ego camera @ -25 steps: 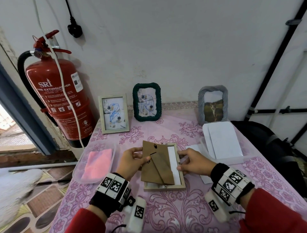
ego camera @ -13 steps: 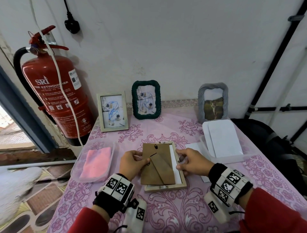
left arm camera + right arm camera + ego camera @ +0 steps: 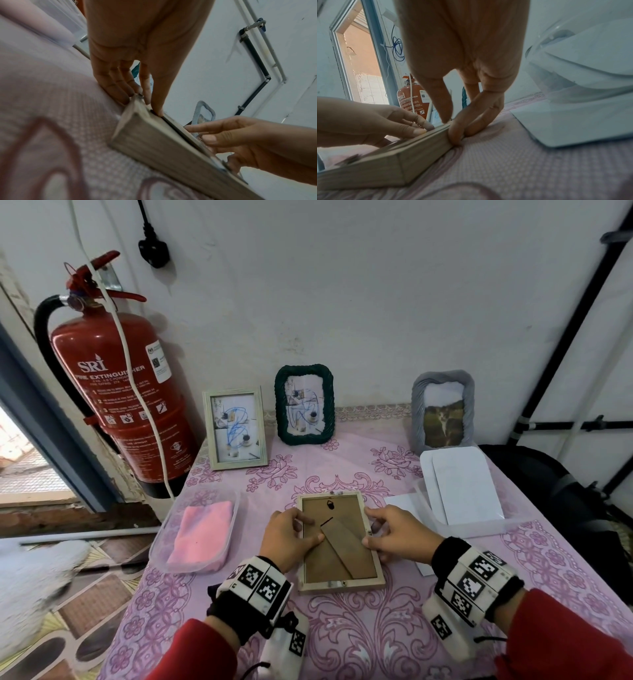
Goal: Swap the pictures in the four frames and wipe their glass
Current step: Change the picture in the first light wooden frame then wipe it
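A light wooden frame (image 3: 339, 585) lies face down mid-table, its brown backing board (image 3: 337, 556) with folded stand lying flat inside it. My left hand (image 3: 301, 529) rests at the frame's left side, thumb and forefinger pressing on the board. The other fingers (image 3: 120, 88) are straight against the outer edge. My right hand (image 3: 371, 534) pinches the right rail (image 3: 423, 144), thumb on top and curled fingers (image 3: 458, 132) against its outer side. Three frames stand at the wall: a pale wooden one (image 3: 235, 428), a green one (image 3: 305, 405) and a grey one (image 3: 443, 412).
A clear tub with a pink cloth (image 3: 203, 534) sits left of my hands. To the right, a clear tray (image 3: 479, 529) holds white sheets, with a loose white sheet (image 3: 400, 503) beside it. A red fire extinguisher (image 3: 120, 398) stands off the table's back-left corner. A black bag (image 3: 548, 491) lies right.
The backing board, held askew over the frame's left side with white paper showing, now sits flat inside the frame. Both hands have settled onto the frame's sides.
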Tool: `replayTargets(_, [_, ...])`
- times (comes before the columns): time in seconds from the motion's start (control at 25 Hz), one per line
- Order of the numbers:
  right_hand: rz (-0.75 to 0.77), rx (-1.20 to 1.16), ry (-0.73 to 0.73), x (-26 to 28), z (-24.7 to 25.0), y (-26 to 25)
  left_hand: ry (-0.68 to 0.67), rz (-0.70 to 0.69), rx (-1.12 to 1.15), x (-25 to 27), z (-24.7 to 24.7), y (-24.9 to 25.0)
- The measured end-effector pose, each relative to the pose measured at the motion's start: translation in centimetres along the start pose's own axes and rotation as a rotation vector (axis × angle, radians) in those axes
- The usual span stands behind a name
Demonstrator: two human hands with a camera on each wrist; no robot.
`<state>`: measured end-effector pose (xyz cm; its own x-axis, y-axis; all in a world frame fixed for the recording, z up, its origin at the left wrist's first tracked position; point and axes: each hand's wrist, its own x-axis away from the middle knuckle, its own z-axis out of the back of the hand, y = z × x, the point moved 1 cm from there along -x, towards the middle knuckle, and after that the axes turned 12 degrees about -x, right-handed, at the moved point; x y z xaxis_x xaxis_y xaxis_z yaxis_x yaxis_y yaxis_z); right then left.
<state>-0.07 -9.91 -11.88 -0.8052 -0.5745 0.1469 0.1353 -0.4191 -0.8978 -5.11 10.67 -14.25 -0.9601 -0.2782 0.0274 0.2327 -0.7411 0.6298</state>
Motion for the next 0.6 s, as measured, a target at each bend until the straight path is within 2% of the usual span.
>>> replayTargets(0.12, [0.061, 0.078, -0.007, -0.1, 0.1, -0.1, 0.004, -0.014, 0.005, 0.0, 0.0, -0.1])
replayTargets(0.24, [0.056, 0.078, -0.01, -0.1, 0.0, -0.1, -0.023, -0.028, -0.014, 0.1, 0.3, -0.1])
replayTargets(0.48, [0.046, 0.064, 0.008, -0.3, -0.2, 0.1, -0.267, -0.111, -0.069, 0.2, 2.2, -0.5])
replayTargets(0.6, [0.075, 0.113, 0.001, -0.1, -0.2, -0.2, -0.321, -0.165, -0.044, 0.5, 3.0, -0.9])
